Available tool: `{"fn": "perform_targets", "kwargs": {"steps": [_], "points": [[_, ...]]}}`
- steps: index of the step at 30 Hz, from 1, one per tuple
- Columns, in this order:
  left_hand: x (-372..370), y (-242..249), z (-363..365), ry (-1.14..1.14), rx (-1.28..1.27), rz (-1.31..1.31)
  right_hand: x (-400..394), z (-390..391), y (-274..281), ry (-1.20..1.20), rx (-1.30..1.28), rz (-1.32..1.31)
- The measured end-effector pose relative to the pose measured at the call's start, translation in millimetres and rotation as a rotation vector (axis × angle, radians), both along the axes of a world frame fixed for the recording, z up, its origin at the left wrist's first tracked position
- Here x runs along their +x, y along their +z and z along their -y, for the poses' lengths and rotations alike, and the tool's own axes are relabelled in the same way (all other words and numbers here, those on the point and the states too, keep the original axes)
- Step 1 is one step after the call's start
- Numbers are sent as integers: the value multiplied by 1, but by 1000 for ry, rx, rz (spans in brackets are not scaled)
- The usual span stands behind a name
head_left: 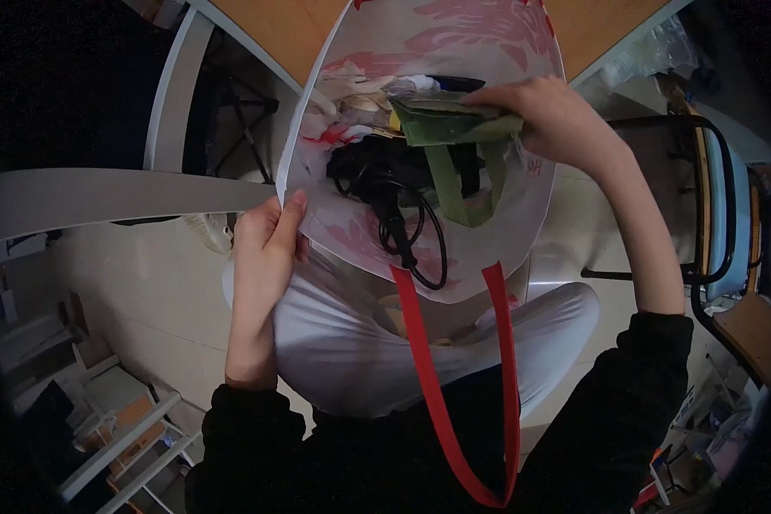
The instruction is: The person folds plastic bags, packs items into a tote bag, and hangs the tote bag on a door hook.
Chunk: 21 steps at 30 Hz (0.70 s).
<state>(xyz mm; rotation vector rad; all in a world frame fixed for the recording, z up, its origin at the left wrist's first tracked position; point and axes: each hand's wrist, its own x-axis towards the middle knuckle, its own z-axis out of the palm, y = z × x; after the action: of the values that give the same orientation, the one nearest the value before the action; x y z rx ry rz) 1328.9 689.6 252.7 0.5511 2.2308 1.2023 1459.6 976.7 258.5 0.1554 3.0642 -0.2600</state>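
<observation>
A large white tote bag point(480, 253) with a pink pattern and red handles point(421, 360) stands wide open in front of my legs. My left hand point(264, 248) pinches its left rim between thumb and fingers. Inside the bag's mouth, my right hand point(557, 120) is closed on a folded green bag point(445, 127), whose strap loop hangs down. Below it lie a coiled black cable point(391, 227) and a dark bundle point(373, 163). Cream-coloured gloves or cloth point(347, 86) sit at the bag's left side. My right fingertips are partly hidden by the green bag.
A wooden tabletop point(257, 34) with a grey frame point(120, 195) is ahead and to the left. On the right stands a chair point(728, 197) with a black metal frame. Shelving with assorted items point(128, 420) is at lower left. Clear plastic point(660, 51) lies at upper right.
</observation>
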Motion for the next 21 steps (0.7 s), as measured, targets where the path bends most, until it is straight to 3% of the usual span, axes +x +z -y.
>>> {"fn": "perform_targets", "kwargs": {"steps": [4,6,15,18,21], "points": [[4,-5,-1,-55,-55,-86,12,14,-23,33,83,41],[3,-7,0,-66,-59,-100,23,17,-47,128,490,-171],[-2,-10,0,-81,-46,-113,-4,23,-86,60,246,-319],[2,-6,-3,-63,-29,-102,-1,27,-75,13,275,-149],[-1,-5,-3,-56,-31,-99,8,22,-74,45,232,-208]]}}
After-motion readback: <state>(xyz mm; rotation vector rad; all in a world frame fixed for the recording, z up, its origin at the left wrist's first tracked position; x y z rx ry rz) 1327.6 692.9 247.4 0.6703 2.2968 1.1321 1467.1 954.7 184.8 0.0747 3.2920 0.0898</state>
